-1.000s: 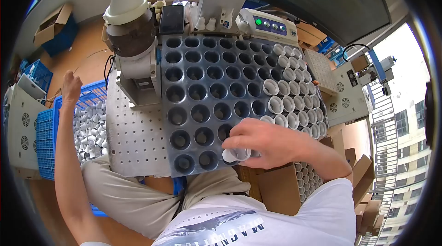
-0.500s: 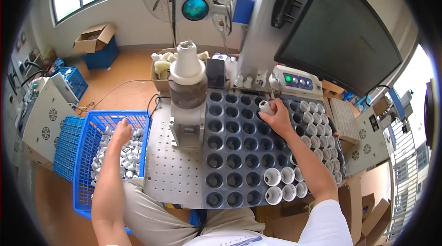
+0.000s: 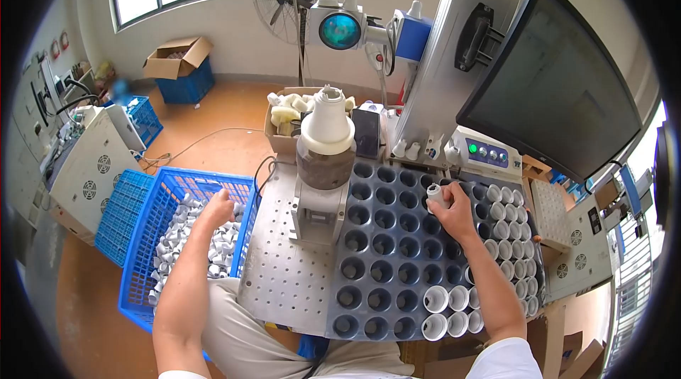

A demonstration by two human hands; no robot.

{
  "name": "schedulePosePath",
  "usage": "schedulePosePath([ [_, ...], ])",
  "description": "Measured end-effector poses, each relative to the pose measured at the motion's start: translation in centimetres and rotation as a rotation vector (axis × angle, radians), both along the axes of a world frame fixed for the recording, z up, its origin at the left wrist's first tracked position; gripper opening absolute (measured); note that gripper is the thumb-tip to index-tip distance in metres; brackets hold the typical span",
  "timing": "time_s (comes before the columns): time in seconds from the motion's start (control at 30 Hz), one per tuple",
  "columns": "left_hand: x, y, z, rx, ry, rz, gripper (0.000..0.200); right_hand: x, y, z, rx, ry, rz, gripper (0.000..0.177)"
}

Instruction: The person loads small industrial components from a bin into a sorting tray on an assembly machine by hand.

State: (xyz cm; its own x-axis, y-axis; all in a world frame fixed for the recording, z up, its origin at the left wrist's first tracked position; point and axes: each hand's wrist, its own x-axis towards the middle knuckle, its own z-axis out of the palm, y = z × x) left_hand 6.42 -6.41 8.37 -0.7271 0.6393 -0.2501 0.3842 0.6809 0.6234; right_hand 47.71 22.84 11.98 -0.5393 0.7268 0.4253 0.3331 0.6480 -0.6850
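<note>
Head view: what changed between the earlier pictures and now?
Since the first picture, the right hand has moved from the near edge of the tray to its far part, holding a white piece; same one or not, I cannot tell. The left hand has come from the far edge of the blue crate to over it. The view has tilted up. The cone-topped fixture stayed put.

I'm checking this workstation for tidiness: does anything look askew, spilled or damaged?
Nothing stands out. The white cups sit in rows in the dark tray, and the loose white parts, though jumbled, lie inside the blue plastic crate. Any fine damage would be too small to see.
</note>
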Motion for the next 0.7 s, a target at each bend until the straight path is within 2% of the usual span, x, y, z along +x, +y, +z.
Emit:
schedulePosePath([
  [0.5,0.3,-0.1,0.5,0.004,-0.031,0.040,0.025,0.0,0.0,0.1,-0.013,0.005,0.007,0.035],
  [0.57,-0.6,-0.3,-1.1,0.014,0.035,0.005,0.025,0.0,-0.1,0.1,-0.013,0.016,0.011,0.035],
  [0.7,0.0,-0.3,-0.5,0.017,0.050,0.027,0.026,0.0,-0.1,0.1,0.007,0.022,0.012,0.035],
])
